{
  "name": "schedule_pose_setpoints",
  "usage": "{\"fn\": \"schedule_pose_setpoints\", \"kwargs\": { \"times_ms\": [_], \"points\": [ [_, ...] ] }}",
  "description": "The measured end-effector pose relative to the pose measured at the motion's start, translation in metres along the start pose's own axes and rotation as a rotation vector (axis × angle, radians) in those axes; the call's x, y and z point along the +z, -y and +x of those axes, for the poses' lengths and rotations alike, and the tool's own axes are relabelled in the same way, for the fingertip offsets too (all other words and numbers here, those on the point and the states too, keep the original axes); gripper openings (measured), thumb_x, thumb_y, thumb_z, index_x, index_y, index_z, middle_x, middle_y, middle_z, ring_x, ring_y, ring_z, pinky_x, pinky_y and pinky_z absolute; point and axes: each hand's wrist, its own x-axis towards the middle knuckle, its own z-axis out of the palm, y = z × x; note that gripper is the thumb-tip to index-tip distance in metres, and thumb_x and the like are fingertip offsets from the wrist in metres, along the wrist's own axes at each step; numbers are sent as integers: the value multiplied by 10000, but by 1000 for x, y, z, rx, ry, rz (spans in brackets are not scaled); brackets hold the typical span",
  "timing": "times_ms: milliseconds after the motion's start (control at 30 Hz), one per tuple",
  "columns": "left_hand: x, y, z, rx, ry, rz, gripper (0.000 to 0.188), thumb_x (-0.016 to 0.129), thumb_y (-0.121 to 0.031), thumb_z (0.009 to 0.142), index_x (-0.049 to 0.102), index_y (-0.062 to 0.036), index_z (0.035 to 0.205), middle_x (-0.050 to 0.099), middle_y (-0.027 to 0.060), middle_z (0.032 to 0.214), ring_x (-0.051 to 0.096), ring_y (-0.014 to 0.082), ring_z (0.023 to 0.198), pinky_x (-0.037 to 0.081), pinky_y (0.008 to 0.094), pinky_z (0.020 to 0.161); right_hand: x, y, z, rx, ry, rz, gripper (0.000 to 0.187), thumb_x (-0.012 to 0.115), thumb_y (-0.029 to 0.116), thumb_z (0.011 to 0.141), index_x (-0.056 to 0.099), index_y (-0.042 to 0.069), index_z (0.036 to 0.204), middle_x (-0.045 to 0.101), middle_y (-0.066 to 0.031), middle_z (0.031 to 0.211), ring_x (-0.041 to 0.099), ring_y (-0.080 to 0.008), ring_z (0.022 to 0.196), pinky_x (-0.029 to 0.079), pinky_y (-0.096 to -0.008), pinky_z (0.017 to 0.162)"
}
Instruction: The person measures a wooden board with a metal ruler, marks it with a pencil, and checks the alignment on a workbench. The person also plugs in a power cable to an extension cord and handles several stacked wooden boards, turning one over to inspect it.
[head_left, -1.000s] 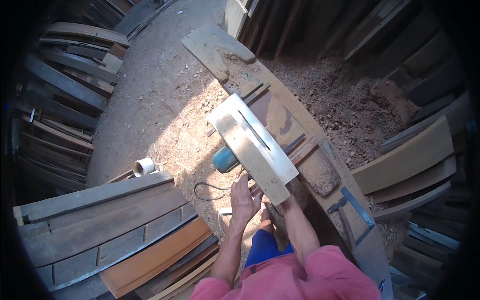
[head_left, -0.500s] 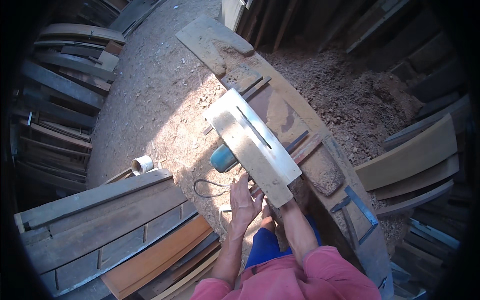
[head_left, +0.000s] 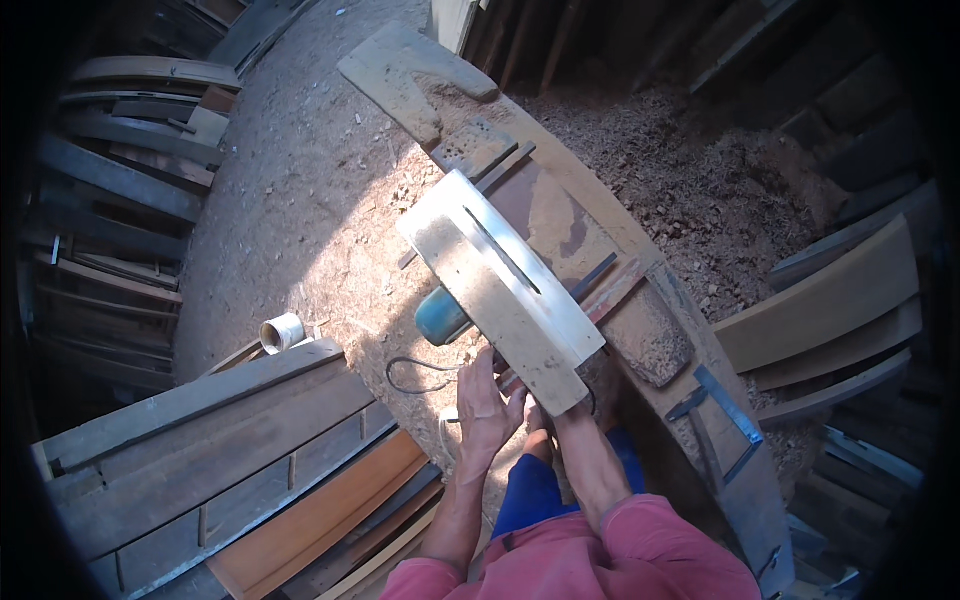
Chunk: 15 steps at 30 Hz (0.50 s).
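A slotted wooden board (head_left: 510,290), its top partly white and partly dusty, lies aslant in front of me across the supports. Below its left edge sticks out the teal rounded housing (head_left: 441,316) of a power tool. Beside this housing, at the near end of the board, is my left hand (head_left: 486,408), its fingers stretched forward and its thumb apart. Something reddish shows between thumb and fingers, too small to name. My right hand (head_left: 572,418) reaches under the board's near end, so its fingers are hidden. A dark cord (head_left: 390,376) loops out left of my left hand.
A long, dusty workbench (head_left: 620,240) runs along the right, bearing a blue metal square-shaped frame (head_left: 730,405). Stacked planks (head_left: 230,440) fill the near left. A white bucket (head_left: 284,332) lies beyond them. Wood shavings (head_left: 690,190) are heaped behind the bench; curved boards (head_left: 830,300) stand at right.
The view has shifted slightly. My right hand has moved a little to the left beneath the board's end, and a dark curved cord now shows beside it. My left hand stays nearly in place.
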Motion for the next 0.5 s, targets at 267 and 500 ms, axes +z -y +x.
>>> {"fn": "schedule_pose_setpoints", "kwargs": {
  "times_ms": [267,500],
  "points": [
    [2,6,0,59,-31,33,772,816,-52,712,449,40,1385,618,203,1152,557,386,1023,471,483,897,3,2,9,6,6,1,198,582,247,1012,675,88,1082,621,22,768,541,-68,583,402,-238,485],
    [-3,7,4,34,36,38,790,822,-85,711,438,30,1392,609,192,1142,531,377,1035,444,475,909,8,6,14,19,17,-7,187,587,233,1005,672,87,1084,617,20,762,540,-72,576,400,-242,477]
  ]
}}
